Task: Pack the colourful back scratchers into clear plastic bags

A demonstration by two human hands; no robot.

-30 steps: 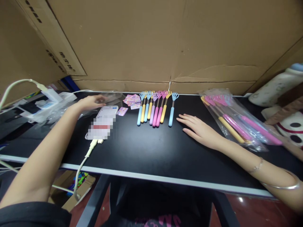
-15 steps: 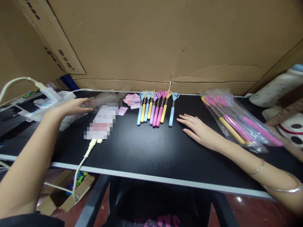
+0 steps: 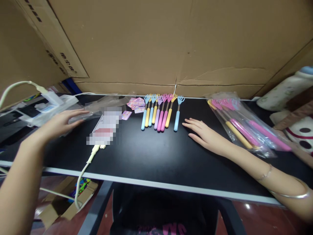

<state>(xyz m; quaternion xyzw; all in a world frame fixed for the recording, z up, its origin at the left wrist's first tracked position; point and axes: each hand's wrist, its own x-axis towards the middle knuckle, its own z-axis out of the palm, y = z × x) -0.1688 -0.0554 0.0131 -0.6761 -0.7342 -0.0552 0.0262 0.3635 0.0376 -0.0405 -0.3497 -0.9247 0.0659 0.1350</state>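
The cardboard wall (image 3: 137, 39) is cut off at the top; before it, the black table (image 3: 146, 163) has its front edge partly covered by the right arm. A pale bottle (image 3: 276, 89) runs out of view at the right. Glare and overlap obscure the count inside the packed clear bag (image 3: 241, 129). Loose claw-headed scratchers (image 3: 160, 116) lie mid-table, some heads overlapping. The right hand (image 3: 207, 133) lies flat beside the endmost blue one, fingers extended, gripping nothing. The left hand (image 3: 58, 122) is loosely spread near crumpled plastic (image 3: 102, 103); I cannot tell whether they touch. Mosaic hides the phone's screen (image 3: 107, 122). The small cards' (image 3: 135, 103) print is illegible.
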